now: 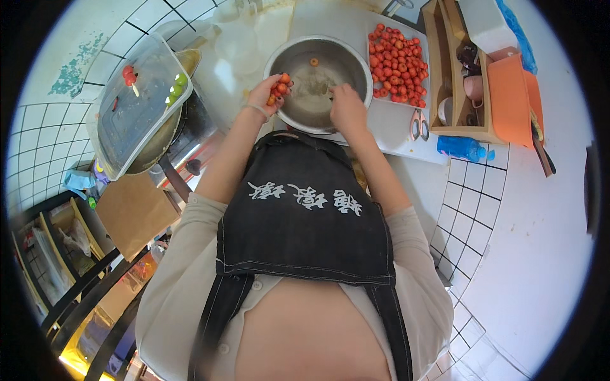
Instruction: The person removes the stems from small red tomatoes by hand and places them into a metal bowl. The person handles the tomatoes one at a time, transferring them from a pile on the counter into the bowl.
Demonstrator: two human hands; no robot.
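Observation:
Several small red fruits, like hawthorns (282, 88), are gripped in my left hand (265, 95) at the left rim of a steel basin (305, 125). The basin holds shallow water with dark bits, and one orange-red fruit (314, 62) lies near its far side. My right hand (348, 107) is over the basin's right side with its fingers bent together; a small dark bit shows at the fingertips, and whether it is held I cannot tell. Right of the basin, a white tray (398, 104) bears many more red fruits (398, 66).
Scissors (419, 125) lie below the tray. A wooden organizer (462, 121), an orange container (512, 102) and a blue bottle (461, 148) stand at right. At left, a clear plastic bin (138, 159) with red and green fruits sits over a pan (159, 152) on a stove.

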